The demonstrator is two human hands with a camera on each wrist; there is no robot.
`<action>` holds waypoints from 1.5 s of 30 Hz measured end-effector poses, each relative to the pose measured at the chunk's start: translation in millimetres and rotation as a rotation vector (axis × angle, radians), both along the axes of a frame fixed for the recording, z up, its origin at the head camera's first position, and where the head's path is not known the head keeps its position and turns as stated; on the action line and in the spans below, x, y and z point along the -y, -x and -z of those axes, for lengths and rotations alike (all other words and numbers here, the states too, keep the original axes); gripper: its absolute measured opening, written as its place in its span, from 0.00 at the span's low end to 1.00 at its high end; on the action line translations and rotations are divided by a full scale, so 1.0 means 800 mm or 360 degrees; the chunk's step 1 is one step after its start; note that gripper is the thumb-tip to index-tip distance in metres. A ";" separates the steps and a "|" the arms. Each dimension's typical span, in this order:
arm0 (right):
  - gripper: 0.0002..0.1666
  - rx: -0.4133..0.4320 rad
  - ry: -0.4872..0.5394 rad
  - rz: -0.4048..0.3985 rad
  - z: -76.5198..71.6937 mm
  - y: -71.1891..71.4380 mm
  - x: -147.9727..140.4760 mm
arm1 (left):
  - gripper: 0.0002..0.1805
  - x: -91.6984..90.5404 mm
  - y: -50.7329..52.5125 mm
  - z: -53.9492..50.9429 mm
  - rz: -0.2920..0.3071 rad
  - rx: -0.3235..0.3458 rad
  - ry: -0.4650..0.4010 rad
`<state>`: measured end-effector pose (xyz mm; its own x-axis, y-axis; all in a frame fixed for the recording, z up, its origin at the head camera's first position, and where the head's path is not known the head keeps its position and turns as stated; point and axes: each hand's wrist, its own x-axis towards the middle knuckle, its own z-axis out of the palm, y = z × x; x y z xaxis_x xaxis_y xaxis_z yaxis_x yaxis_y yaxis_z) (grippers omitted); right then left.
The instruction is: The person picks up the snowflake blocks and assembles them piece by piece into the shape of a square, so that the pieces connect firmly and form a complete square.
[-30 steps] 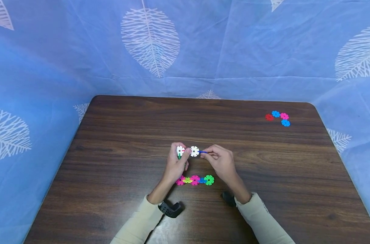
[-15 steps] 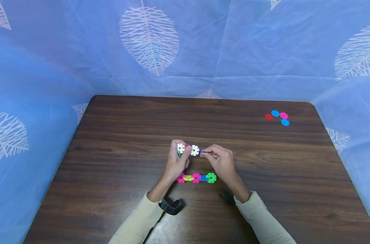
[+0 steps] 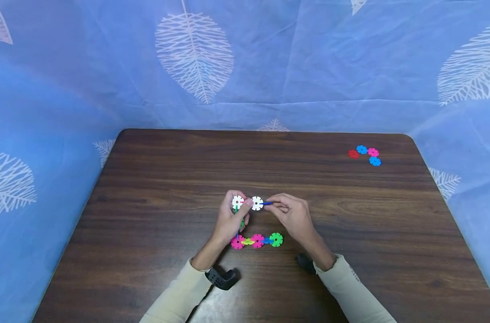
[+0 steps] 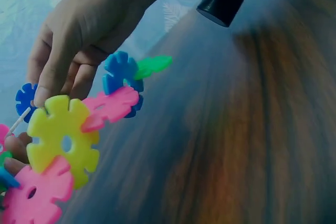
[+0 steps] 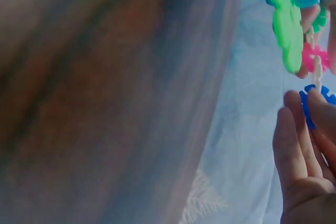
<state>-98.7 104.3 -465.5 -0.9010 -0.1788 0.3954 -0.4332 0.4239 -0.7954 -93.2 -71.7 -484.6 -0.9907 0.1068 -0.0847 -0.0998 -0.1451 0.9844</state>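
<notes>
In the head view, a bent chain of slotted, flower-shaped plastic discs is between my hands. My left hand grips its upper left part, thumb beside a white disc. My right hand pinches a blue disc, seen edge-on, which meets that white disc's right side. The right wrist view shows this blue disc between thumb and fingertips. Nearer me runs the chain's lower row, with pink and green discs. A yellow disc fills the left wrist view's foreground. My left fingers hide some joints.
Several loose discs, among them a red disc and a blue one, lie at the far right of the brown wooden table. A blue leaf-patterned cloth hangs behind the table.
Both hands keep their hold and stay almost in place. More of the green and blue discs under my left hand shows now. The view has shifted slightly.
</notes>
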 end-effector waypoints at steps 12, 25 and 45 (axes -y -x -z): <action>0.13 0.0279 -0.0266 0.0044 -0.014 0.020 -0.065 | 0.17 -0.001 -0.006 -0.037 -0.0043 -0.0023 -0.0004; 0.19 0.0665 -0.0850 0.0238 -0.001 0.078 -0.194 | 0.14 0.000 -0.010 -0.027 -0.0021 0.0117 -0.0036; 0.37 0.1198 -0.0547 0.0761 0.004 0.172 -0.331 | 0.16 0.002 0.001 0.011 -0.0064 0.0210 -0.0051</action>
